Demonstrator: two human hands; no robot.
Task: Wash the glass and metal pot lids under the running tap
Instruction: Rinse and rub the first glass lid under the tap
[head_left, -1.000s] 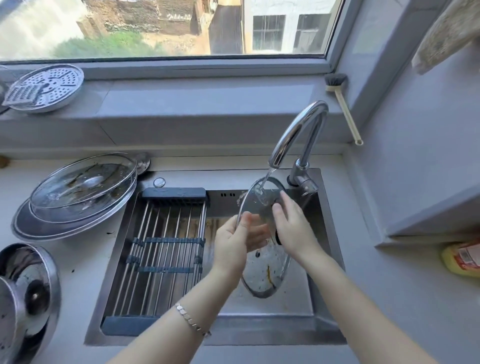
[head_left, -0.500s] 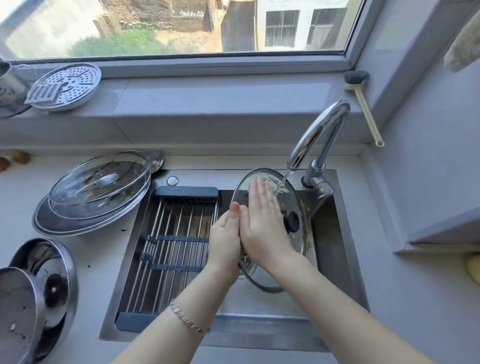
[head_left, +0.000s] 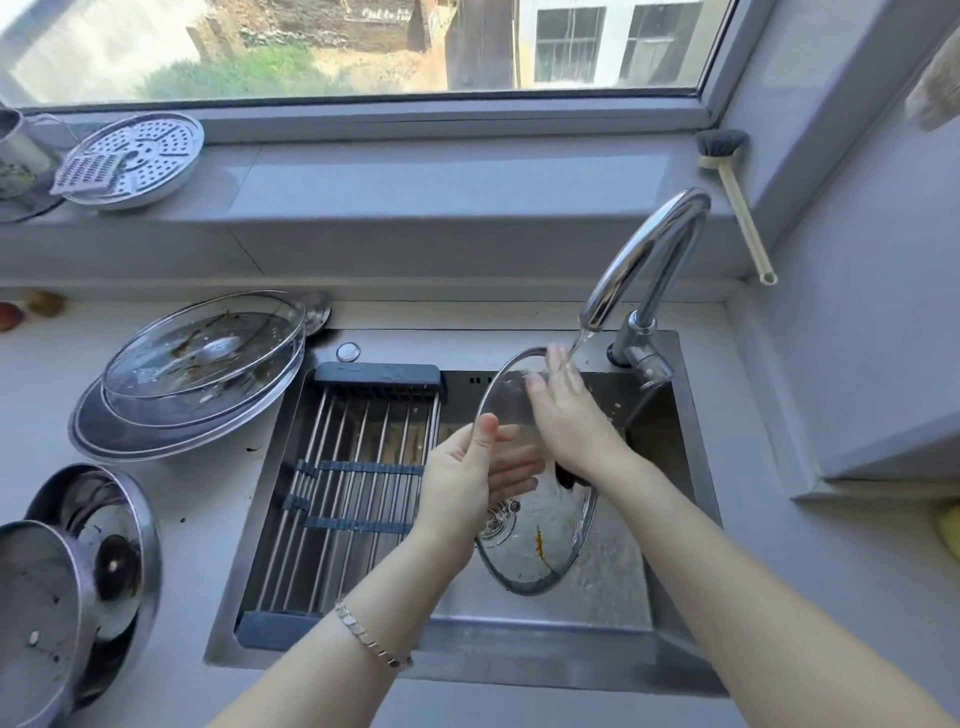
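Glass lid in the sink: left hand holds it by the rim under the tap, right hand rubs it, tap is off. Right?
One error: the tap is running; the head view shows water falling from its spout onto the right hand at the glass lid. Left hand at the rim, as stated.

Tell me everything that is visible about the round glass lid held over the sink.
The round glass lid with a metal rim is transparent and wet. It stands tilted on edge over the steel sink, near the drain rack. An orange food streak remains on its lower part. A dark knob shows behind the glass at the right wrist. The left hand grips its left edge, thumb in front. The right hand lies flat on the upper part, where water from the chrome tap lands.
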